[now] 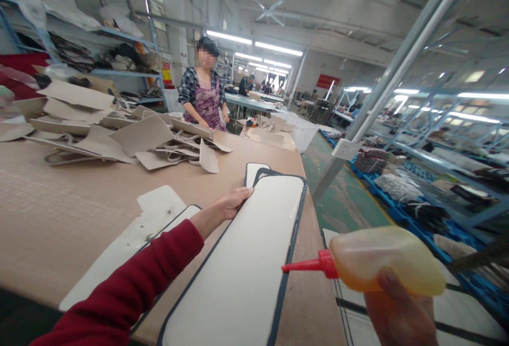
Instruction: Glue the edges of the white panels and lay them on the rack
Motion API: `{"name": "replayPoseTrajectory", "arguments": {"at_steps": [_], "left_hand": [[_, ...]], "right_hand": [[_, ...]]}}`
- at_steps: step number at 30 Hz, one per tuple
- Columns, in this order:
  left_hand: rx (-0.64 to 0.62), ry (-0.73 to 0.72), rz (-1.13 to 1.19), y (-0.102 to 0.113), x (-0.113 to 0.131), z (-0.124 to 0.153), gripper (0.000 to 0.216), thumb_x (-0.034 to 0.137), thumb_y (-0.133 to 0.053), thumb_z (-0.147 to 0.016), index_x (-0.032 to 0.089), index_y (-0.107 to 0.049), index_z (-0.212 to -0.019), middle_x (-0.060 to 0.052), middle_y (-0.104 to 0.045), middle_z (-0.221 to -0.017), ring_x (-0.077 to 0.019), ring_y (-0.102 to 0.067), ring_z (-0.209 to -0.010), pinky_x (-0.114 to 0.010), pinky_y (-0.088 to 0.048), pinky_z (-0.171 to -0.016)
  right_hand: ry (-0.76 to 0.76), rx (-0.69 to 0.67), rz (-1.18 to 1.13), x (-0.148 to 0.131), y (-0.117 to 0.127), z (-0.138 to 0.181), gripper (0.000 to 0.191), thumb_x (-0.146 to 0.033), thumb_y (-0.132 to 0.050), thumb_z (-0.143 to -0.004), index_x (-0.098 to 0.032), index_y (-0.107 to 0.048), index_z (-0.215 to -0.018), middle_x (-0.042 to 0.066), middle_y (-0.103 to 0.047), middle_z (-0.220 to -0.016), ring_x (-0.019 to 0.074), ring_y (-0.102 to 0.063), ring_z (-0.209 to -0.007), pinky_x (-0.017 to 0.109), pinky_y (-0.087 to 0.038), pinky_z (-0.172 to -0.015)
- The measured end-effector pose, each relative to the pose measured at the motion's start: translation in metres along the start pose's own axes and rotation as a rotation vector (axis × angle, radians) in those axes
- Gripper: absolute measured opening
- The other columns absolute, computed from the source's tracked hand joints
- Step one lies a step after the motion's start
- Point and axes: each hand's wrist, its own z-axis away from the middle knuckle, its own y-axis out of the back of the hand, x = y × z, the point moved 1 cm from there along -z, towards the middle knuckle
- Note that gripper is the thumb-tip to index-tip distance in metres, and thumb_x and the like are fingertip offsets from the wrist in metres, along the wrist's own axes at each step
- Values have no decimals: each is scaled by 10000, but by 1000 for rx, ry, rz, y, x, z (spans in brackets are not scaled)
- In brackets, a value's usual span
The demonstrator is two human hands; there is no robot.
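Note:
My left hand [235, 202], in a red sleeve, pinches the upper left edge of a long white panel [242, 261] with a dark border and rounded corners. The panel lies slantwise along the table's right side. In my right hand [397, 303] is a squeeze bottle [382, 256] of yellowish liquid, tipped on its side. Its red nozzle points left, and the tip is at the panel's right dark edge; whether it touches I cannot tell. Another dark-edged panel [256, 172] shows behind the far end. Under my left forearm lies a white piece [131, 245] with dark spots.
A heap of beige pieces with straps [135, 136] covers the table's [79, 213] far left. Beyond it stands a person in a patterned apron [204, 99]. More white panels [457, 309] lie low at the right. A slanted metal post [358, 128] rises beside the table's right edge.

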Motion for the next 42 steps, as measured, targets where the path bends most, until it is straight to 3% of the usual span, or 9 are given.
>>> {"name": "replayPoseTrajectory", "arguments": {"at_steps": [7, 21, 25, 31, 35, 42], "left_hand": [[25, 10, -17, -2, 5, -5, 70, 156, -591, -873, 118, -612, -817, -25, -674, -598, -128, -617, -482, -231, -528, -499], [60, -3, -4, 5, 16, -17, 91, 162, -586, -885, 93, -644, -894, -31, -675, -592, -139, -601, -455, -254, -521, -502], [68, -2, 5, 5, 18, -19, 148, 181, -602, -883, 90, -651, -989, -45, -708, -664, -130, -598, -455, -247, -521, -504], [82, -2, 17, 10, 22, -22, 180, 187, -628, -868, 89, -656, -1016, -58, -724, -700, -135, -620, -486, -245, -538, -524], [93, 2, 21, 14, 25, -21, 162, 160, -594, -886, 71, -660, -1004, -54, -711, -651, -124, -591, -432, -241, -531, -497], [137, 0, 41, 19, 28, -23, 185, 164, -627, -865, 72, -667, -1021, -66, -729, -686, -130, -615, -455, -242, -546, -523]], "right_hand": [[-59, 23, 4, 1, 3, 3, 707, -325, -867, -496, -221, -630, -1153, 77, -709, -908, 224, -662, -695, 296, -557, -583], [-52, -49, -4, 9, 13, 7, 633, -285, -851, -542, -252, -624, -1133, 28, -711, -811, 215, -680, -668, 294, -595, -604], [-61, -72, 3, 15, 22, 5, 647, -281, -836, -572, -241, -608, -1176, 63, -716, -903, 238, -686, -737, 316, -597, -620], [-87, -98, -4, 21, 25, 7, 681, -332, -827, -597, -238, -587, -1227, 113, -652, -1152, 313, -643, -1002, 387, -603, -708], [-92, -72, 65, 25, 27, 11, 549, -378, -775, -678, -206, -618, -1176, 140, -685, -1045, 297, -656, -953, 365, -598, -678], [-28, -107, 87, 32, 31, 10, 506, -386, -744, -710, -217, -617, -1170, 131, -701, -986, 315, -653, -976, 394, -610, -682]]}}
